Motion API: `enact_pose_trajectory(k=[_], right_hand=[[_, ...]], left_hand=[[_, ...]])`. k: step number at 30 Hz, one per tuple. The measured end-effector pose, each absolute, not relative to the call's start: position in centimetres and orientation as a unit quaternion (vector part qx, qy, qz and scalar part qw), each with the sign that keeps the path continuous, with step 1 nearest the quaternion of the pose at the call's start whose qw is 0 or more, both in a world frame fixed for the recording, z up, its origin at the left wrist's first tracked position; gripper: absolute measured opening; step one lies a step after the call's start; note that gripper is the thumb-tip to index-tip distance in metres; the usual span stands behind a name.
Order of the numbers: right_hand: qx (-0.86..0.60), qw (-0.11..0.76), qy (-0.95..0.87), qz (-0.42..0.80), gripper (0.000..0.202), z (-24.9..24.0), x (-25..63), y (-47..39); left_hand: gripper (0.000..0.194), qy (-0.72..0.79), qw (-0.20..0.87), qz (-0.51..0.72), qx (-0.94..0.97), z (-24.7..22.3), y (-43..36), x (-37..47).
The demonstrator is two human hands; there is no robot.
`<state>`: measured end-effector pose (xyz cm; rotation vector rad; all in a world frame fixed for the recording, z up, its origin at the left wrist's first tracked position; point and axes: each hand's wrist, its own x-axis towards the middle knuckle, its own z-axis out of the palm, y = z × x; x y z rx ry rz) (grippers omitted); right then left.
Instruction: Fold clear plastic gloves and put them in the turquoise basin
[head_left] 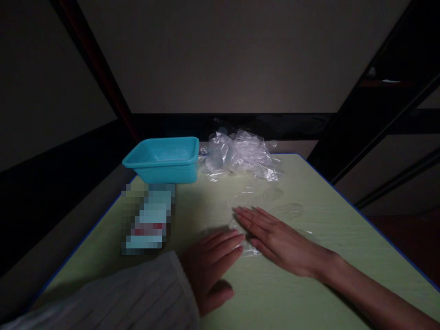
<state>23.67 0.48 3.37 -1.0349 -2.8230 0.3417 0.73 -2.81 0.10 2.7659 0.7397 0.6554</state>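
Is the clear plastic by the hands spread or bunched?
Spread: the clear plastic lies mostly flat on the table, extending beyond the right hand.

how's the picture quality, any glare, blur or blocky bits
Head view: dim overall; head view: bright glints on the crumpled clear plastic at the table's far end; head view: left hand more shaded than the right hand; head view: coarse pixelation hides detail on the rectangular object.

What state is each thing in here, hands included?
Left hand: open, fingers extended.
Right hand: open, palm down.
Clear plastic film: spread flat on the table, partly under the right hand.
Plastic pile: crumpled, loosely heaped.
Turquoise basin: upright, open-topped.
Pixelated item: lying down, details obscured.
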Motion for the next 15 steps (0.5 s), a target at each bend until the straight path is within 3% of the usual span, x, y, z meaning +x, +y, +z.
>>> enact_pose_trajectory(k=[5, 15], right_hand=[[-0.354, 0.009, -0.925, 0.136, 0.056, 2.6, 23.5, 0.3], [-0.364, 0.039, -0.922, 0.123, 0.061, 1.9, 24.3, 0.3]], left_hand=[[0.078, 0.238, 0.100, 0.134, 0.957, -0.5, -2.3, 0.6], [0.077, 0.257, 0.090, 0.111, 0.956, -0.9, -2.4, 0.5]])
